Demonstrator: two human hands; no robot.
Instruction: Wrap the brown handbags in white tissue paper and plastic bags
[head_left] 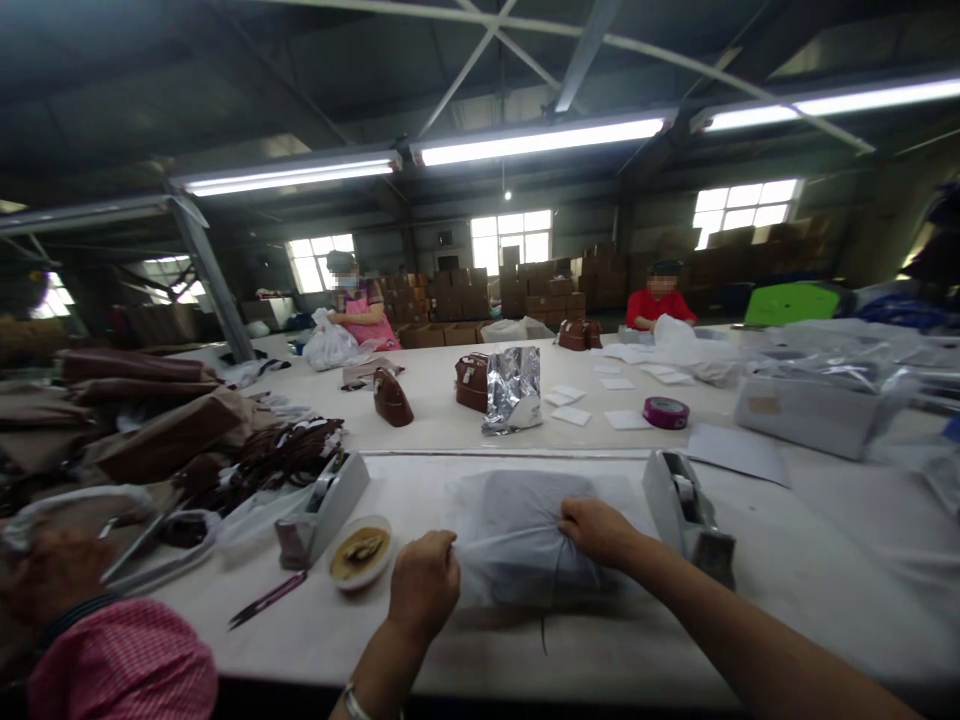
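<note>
A translucent white plastic bag lies flat on the table in front of me, with a greyish bulky thing inside whose kind I cannot make out. My right hand pinches the bag's upper film near its right part, drawing creases toward the fingers. At the bag's left edge, my left hand is closed with thumb and finger on the thin film. A thin dark strand sticks out at the near side of the bag.
Tape dispensers flank the bag. Left are a dish, thread snips, piled brown pieces and a co-worker's checked sleeve. Beyond stand brown handbags, a silver foil bag and purple tape.
</note>
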